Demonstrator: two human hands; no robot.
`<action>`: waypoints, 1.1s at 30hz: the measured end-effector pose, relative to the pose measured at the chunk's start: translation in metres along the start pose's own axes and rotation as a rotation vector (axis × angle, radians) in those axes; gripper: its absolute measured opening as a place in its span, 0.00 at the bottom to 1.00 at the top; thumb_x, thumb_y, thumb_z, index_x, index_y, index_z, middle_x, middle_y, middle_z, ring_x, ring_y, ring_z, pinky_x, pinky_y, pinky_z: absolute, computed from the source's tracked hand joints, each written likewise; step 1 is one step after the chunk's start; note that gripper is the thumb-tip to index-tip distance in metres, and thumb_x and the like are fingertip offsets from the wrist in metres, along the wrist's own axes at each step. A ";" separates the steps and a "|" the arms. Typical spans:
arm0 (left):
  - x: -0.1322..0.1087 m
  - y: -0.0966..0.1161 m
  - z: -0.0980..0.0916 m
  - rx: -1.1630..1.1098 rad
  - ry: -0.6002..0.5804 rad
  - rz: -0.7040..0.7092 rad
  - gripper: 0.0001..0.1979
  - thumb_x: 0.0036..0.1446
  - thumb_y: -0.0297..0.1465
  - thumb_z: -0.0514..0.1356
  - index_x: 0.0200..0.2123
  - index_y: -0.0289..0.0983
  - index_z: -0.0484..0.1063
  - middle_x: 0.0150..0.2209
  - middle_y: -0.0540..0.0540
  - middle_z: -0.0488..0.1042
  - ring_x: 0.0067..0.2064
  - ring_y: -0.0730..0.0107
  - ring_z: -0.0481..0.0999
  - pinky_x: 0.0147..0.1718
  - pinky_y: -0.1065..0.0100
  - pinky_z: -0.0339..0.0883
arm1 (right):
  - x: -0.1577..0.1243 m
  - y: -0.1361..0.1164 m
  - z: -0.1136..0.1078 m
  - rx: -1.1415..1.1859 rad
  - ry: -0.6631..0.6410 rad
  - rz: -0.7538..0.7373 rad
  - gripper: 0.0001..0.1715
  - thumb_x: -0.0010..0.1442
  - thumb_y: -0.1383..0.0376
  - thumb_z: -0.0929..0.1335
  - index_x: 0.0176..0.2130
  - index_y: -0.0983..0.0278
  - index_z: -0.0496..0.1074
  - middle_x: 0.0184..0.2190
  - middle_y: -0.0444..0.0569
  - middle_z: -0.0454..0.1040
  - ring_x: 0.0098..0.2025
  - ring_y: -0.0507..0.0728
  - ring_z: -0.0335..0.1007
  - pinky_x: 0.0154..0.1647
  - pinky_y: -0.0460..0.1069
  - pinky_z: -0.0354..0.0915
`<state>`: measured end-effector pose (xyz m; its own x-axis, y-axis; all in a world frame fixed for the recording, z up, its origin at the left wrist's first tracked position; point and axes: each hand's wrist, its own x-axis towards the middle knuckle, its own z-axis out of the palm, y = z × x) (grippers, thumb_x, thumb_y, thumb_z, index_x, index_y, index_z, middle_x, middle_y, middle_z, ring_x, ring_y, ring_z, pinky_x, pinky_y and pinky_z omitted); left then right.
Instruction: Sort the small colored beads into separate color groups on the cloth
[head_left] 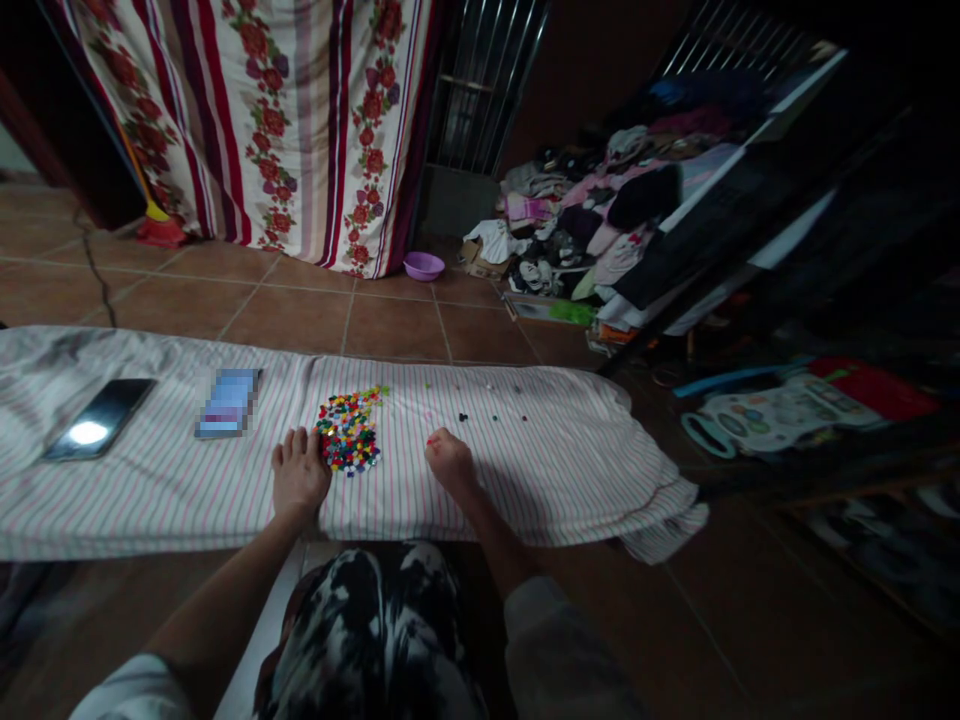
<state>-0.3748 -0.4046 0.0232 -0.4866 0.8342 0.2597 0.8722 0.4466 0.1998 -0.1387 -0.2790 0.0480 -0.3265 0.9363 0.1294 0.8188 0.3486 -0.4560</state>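
Observation:
A pile of small beads (349, 440) in many colours lies on the striped cloth (585, 470). My left hand (300, 472) rests on the cloth at the pile's left edge, fingers out flat and close to the nearest beads. To the right of the pile, my right hand (451, 463) is closed in a pinch just over the cloth. A tiny red bead (431, 441) appears to show at its fingertips. Beyond that hand lie dark beads (463, 417), a dark green bead (495, 418) and another dark bead (524, 418). Farther back is a loose row including a white bead (489, 387).
A dark phone (101, 418) and a second phone with a lit, blurred screen (228, 403) lie on the cloth at left. Past the table are a floral curtain (285, 130), a purple basin (424, 266), a red broom (161, 231) and heaped clothes (592, 220).

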 end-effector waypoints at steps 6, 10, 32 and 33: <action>0.000 -0.003 0.003 0.012 0.025 0.013 0.23 0.62 0.30 0.46 0.58 0.30 0.66 0.60 0.32 0.66 0.64 0.48 0.60 0.61 0.48 0.53 | -0.012 0.019 -0.002 -0.257 -0.085 -0.100 0.10 0.60 0.71 0.62 0.38 0.64 0.72 0.34 0.50 0.75 0.38 0.55 0.69 0.37 0.46 0.57; 0.000 -0.003 0.004 0.016 0.022 0.012 0.23 0.62 0.30 0.47 0.57 0.30 0.66 0.60 0.32 0.65 0.64 0.48 0.59 0.61 0.48 0.53 | -0.010 0.018 0.004 -0.284 -0.097 -0.087 0.09 0.63 0.70 0.62 0.40 0.64 0.72 0.36 0.50 0.75 0.38 0.54 0.70 0.37 0.46 0.57; 0.002 0.003 -0.005 0.023 -0.026 -0.014 0.23 0.62 0.30 0.46 0.57 0.30 0.66 0.61 0.32 0.65 0.65 0.47 0.58 0.61 0.48 0.52 | -0.017 0.025 0.012 -0.105 -0.013 -0.094 0.15 0.65 0.68 0.61 0.42 0.63 0.76 0.36 0.49 0.75 0.38 0.53 0.70 0.38 0.45 0.58; 0.002 0.003 -0.005 0.021 -0.029 -0.017 0.23 0.62 0.30 0.46 0.57 0.31 0.66 0.61 0.32 0.65 0.65 0.47 0.58 0.61 0.48 0.52 | -0.017 0.025 0.012 -0.112 -0.020 -0.093 0.15 0.65 0.68 0.61 0.42 0.63 0.77 0.36 0.50 0.75 0.38 0.53 0.70 0.38 0.45 0.58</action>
<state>-0.3736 -0.4038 0.0290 -0.5001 0.8352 0.2287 0.8647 0.4674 0.1840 -0.1185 -0.2871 0.0240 -0.4115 0.8992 0.1487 0.8319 0.4372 -0.3418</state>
